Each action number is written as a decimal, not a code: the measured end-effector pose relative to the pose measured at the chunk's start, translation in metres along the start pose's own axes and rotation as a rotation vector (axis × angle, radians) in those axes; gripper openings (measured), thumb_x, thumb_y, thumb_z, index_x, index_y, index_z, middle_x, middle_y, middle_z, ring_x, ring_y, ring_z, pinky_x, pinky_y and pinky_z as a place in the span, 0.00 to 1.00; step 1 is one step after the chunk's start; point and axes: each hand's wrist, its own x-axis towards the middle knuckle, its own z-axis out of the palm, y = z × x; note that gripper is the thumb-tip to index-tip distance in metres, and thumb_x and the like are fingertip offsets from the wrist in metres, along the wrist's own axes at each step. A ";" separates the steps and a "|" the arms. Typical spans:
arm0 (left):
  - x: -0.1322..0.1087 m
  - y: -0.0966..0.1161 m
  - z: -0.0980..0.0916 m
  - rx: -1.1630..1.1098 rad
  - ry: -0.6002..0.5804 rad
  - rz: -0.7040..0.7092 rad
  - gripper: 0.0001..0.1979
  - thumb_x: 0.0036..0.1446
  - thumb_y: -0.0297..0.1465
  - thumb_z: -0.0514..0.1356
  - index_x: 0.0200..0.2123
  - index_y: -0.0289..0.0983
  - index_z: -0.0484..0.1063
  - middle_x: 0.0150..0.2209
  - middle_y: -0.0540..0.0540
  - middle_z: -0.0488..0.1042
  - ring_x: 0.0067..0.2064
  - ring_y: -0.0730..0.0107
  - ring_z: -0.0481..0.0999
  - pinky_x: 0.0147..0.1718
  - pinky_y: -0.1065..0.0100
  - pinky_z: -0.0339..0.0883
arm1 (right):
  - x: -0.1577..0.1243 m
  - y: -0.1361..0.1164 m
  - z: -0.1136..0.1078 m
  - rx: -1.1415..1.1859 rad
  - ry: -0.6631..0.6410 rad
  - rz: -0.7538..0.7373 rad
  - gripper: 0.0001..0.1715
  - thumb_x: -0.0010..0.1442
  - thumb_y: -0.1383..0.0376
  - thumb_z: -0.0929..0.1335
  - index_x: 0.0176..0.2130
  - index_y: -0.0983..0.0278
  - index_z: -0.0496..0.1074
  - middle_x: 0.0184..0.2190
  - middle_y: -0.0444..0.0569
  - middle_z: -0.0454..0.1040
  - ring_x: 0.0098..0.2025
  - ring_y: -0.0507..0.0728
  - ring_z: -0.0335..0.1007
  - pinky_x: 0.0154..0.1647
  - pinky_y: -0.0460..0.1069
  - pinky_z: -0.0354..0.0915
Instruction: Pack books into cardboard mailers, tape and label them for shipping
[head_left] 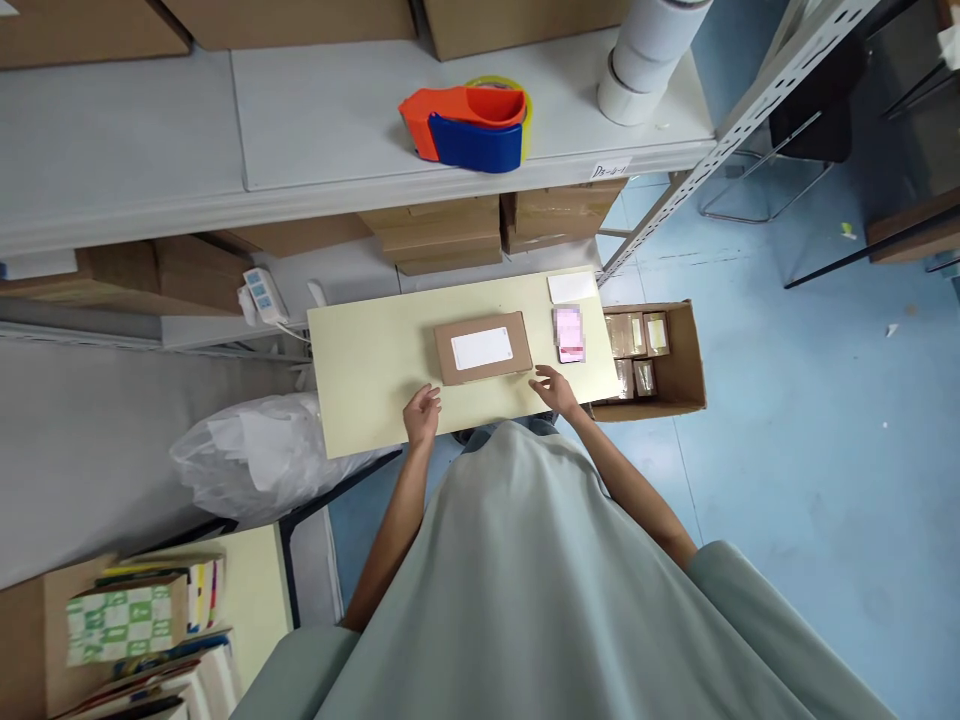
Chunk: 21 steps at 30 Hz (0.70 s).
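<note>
Both hands empty beside the labelled box

Nearest, a loose grey-green garment [540, 580] spreads below, with a bare forearm reaching forward on either side of it. The left hand [422, 412] is raised at the near edge of the worktop [367, 370], fingers half bent and pointing inward, just beside the box's near left corner. The right hand [553, 388] mirrors it by the near right corner, its fingers loosely curled and turned left. Both are unclenched and grasp nothing; whether the right fingertips brush the cardboard, I cannot tell.

Straight ahead, between and slightly beyond the hands, the brown box [484, 348] lies flat on the worktop. Its long axis runs left to right, its right end a little farther off. A white label [469, 351] faces up. Neither hand looks clearly nearer.

To the box's right lies a phone [570, 335], with a white sheet [571, 288] past it. Farther still, a shelf [322, 120] carries an orange-and-blue tape dispenser [472, 128] and white rolls [652, 60].
</note>
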 end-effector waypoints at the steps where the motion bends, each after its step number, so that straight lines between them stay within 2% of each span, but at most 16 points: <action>1: 0.000 0.001 0.004 0.024 -0.027 0.001 0.23 0.54 0.27 0.61 0.54 0.37 0.82 0.53 0.37 0.85 0.57 0.56 0.84 0.55 0.59 0.80 | 0.002 -0.002 0.004 0.016 0.000 0.004 0.27 0.69 0.64 0.71 0.66 0.63 0.73 0.65 0.59 0.79 0.57 0.60 0.83 0.57 0.52 0.76; 5: -0.003 0.008 0.016 0.078 -0.055 0.015 0.23 0.50 0.23 0.63 0.49 0.41 0.84 0.54 0.40 0.85 0.64 0.49 0.80 0.62 0.54 0.76 | 0.005 -0.008 0.012 0.056 0.035 0.001 0.32 0.66 0.66 0.71 0.67 0.62 0.73 0.70 0.59 0.73 0.68 0.62 0.74 0.62 0.56 0.75; 9: -0.015 0.022 0.016 0.079 -0.022 0.119 0.22 0.56 0.26 0.64 0.54 0.42 0.84 0.59 0.43 0.83 0.62 0.52 0.82 0.64 0.54 0.76 | -0.001 -0.014 -0.002 0.136 0.092 -0.092 0.31 0.66 0.65 0.71 0.67 0.62 0.74 0.73 0.57 0.70 0.71 0.61 0.71 0.66 0.56 0.73; 12: -0.025 0.032 0.014 0.040 -0.017 0.201 0.18 0.62 0.31 0.65 0.55 0.40 0.83 0.57 0.41 0.84 0.59 0.55 0.84 0.62 0.57 0.78 | -0.008 -0.017 -0.021 0.175 0.149 -0.174 0.28 0.70 0.61 0.69 0.66 0.62 0.76 0.67 0.55 0.77 0.68 0.61 0.75 0.67 0.57 0.72; 15: -0.034 0.037 0.016 -0.009 0.002 0.277 0.16 0.64 0.36 0.67 0.53 0.39 0.83 0.54 0.40 0.85 0.57 0.57 0.85 0.59 0.60 0.79 | -0.014 -0.016 -0.033 0.186 0.178 -0.202 0.25 0.71 0.57 0.68 0.62 0.63 0.78 0.60 0.57 0.82 0.61 0.63 0.80 0.65 0.57 0.74; 21: -0.048 0.025 0.026 0.132 0.007 0.168 0.16 0.60 0.34 0.72 0.50 0.38 0.80 0.51 0.39 0.85 0.51 0.58 0.86 0.55 0.60 0.80 | -0.025 0.000 -0.027 0.039 0.167 -0.127 0.18 0.70 0.56 0.69 0.53 0.63 0.80 0.54 0.57 0.84 0.52 0.63 0.84 0.58 0.55 0.76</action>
